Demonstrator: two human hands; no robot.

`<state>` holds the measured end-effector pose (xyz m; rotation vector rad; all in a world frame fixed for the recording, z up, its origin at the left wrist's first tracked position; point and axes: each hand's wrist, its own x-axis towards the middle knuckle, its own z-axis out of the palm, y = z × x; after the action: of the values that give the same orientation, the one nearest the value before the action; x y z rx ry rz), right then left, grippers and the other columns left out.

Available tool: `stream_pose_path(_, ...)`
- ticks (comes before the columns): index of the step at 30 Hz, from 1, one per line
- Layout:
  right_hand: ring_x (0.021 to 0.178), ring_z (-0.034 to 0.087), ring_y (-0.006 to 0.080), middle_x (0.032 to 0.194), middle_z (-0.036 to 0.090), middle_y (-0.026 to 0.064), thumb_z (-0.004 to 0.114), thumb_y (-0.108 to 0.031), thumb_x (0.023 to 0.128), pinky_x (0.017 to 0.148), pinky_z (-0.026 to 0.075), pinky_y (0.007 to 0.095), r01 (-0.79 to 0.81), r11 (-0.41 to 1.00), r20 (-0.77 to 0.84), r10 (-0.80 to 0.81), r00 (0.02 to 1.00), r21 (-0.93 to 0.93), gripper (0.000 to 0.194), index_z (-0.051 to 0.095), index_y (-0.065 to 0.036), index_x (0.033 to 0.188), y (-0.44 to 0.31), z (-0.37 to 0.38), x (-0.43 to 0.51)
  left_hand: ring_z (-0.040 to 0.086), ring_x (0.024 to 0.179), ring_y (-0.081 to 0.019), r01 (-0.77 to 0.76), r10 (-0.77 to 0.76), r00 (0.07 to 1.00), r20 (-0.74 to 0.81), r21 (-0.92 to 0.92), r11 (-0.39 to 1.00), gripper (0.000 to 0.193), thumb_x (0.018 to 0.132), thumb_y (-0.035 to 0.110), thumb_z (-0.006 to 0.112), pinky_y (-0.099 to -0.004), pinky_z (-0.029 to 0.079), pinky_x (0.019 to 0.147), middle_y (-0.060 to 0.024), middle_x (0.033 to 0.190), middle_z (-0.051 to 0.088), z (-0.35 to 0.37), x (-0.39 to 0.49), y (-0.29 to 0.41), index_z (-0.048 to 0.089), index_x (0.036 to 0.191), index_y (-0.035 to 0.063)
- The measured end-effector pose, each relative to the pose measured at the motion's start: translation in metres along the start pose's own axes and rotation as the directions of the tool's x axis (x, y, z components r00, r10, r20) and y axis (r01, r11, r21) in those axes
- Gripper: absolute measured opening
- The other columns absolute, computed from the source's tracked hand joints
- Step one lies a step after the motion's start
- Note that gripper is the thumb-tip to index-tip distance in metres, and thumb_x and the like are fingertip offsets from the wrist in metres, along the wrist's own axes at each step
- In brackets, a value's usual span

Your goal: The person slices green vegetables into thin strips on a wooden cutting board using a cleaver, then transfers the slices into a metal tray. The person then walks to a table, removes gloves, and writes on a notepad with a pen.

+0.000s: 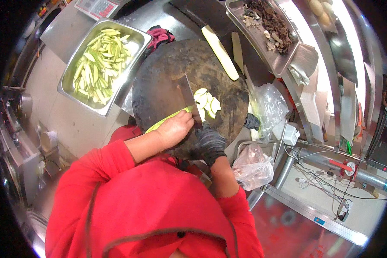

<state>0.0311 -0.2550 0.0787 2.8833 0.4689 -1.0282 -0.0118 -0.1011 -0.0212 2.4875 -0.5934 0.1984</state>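
A round, dark-stained chopping block (pixel 167 64) lies before me. My bare left hand (pixel 175 129) presses down on a long pale-green vegetable (pixel 163 122), its fingers close to the blade. In a black glove, my right hand (pixel 211 143) grips a cleaver (pixel 191 93), whose blade stands on edge just right of the left fingertips. The cleaver's handle is hidden inside the glove. Right of the blade lies a small heap of pale slices (pixel 208 102). Another long peeled vegetable (pixel 220 53) rests uncut across the block's far right edge.
A steel pan (pixel 124 77) left of the block holds many green slices. At the far right stands a metal tray (pixel 282 66) with dark pieces. Plastic bags (pixel 269 106) and a bagged item (pixel 253 166) sit to the right. A pink cloth (pixel 159 37) and a scale (pixel 96 8) lie beyond.
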Motion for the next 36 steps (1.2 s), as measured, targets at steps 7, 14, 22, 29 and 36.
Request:
stream_pose_path(7, 0.095, 0.067, 0.0445, 0.101, 0.069, 0.0264, 0.050, -0.038, 0.095, 0.083, 0.050, 0.0541, 0.117, 0.993, -0.060, -0.118, 0.991, -0.027, 0.042, 0.052, -0.004, 0.121, -0.001, 0.005, -0.001, 0.057, 0.101, -0.0279, 0.013, -0.013, 1.000, 0.002, -0.021, 1.000, 0.023, 0.078, 0.013, 0.057, -0.0334, 0.050, 0.090, -0.0131, 0.105, 0.061, -0.006, -0.005, 0.000, 0.064, 0.096, 0.0012)
stream_pose_path(14, 0.090, 0.068, 0.0443, 0.097, 0.070, 0.0264, 0.051, -0.038, 0.095, 0.079, 0.051, 0.0524, 0.067, 0.996, -0.057, -0.070, 0.996, -0.062, 0.049, 0.052, 0.000, 0.125, -0.005, 0.010, -0.003, 0.056, 0.098, -0.0290, 0.012, -0.015, 0.999, -0.050, -0.056, 0.998, 0.020, 0.078, 0.011, 0.057, -0.0351, 0.050, 0.088, -0.0128, 0.099, 0.058, -0.007, -0.010, 0.001, 0.063, 0.094, 0.0005)
stream_pose_path(22, 0.085, 0.069, 0.0432, 0.089, 0.071, 0.0238, 0.056, -0.038, 0.093, 0.075, 0.052, 0.0526, 0.064, 0.994, -0.038, -0.067, 0.997, -0.086, 0.050, 0.053, 0.000, 0.125, -0.011, 0.010, -0.009, 0.056, 0.104, -0.0319, 0.045, -0.046, 0.999, -0.010, -0.084, 0.995, 0.026, 0.080, 0.010, 0.055, -0.0379, 0.051, 0.090, -0.0143, 0.107, 0.058, -0.014, -0.015, 0.001, 0.061, 0.104, -0.0001)
stream_pose_path(29, 0.088, 0.068, 0.0439, 0.093, 0.070, 0.0250, 0.055, -0.037, 0.092, 0.075, 0.052, 0.0525, -0.066, 0.997, 0.006, 0.066, 0.998, -0.037, 0.051, 0.049, -0.001, 0.127, -0.017, 0.007, -0.009, 0.056, 0.100, -0.0284, 0.020, -0.023, 0.998, -0.062, -0.048, 0.999, 0.020, 0.079, 0.012, 0.057, -0.0350, 0.050, 0.087, -0.0120, 0.100, 0.058, -0.013, -0.017, 0.002, 0.062, 0.095, 0.0021)
stream_pose_path(36, 0.088, 0.068, 0.0442, 0.091, 0.070, 0.0256, 0.054, -0.034, 0.094, 0.075, 0.052, 0.0534, 0.050, 0.999, -0.065, -0.050, 0.997, 0.004, 0.045, 0.049, -0.001, 0.124, -0.019, 0.008, -0.013, 0.056, 0.102, -0.0293, 0.013, -0.013, 1.000, -0.022, 0.000, 1.000, 0.025, 0.079, 0.012, 0.057, -0.0346, 0.050, 0.090, -0.0130, 0.105, 0.059, -0.014, -0.022, 0.001, 0.063, 0.101, 0.0010)
